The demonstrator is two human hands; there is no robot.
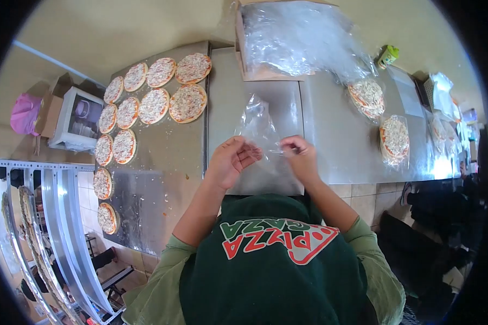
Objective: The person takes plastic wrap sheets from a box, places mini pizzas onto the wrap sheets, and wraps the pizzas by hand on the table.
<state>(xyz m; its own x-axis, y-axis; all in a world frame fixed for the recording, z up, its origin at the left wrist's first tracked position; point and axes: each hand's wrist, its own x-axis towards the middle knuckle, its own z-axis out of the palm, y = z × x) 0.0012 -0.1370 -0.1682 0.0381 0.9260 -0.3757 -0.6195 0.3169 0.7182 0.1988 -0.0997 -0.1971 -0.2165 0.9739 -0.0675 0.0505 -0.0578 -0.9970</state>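
A clear plastic bag (259,118) hangs between my two hands over the metal counter, its narrow end pointing away from me. My left hand (233,162) has its fingers loosely curled at the bag's left edge, thumb against the film. On the other side, my right hand (302,160) pinches the bag's near edge between thumb and fingers. See-through film makes the exact edges hard to follow, and no pizza shows in the bag.
Several unbaked cheese-topped pizzas (154,105) lie in rows on the left table. An open carton of clear plastic bags (295,38) stands at the back. Bagged pizzas (394,140) lie on the right counter. A metal rack (65,216) stands at lower left.
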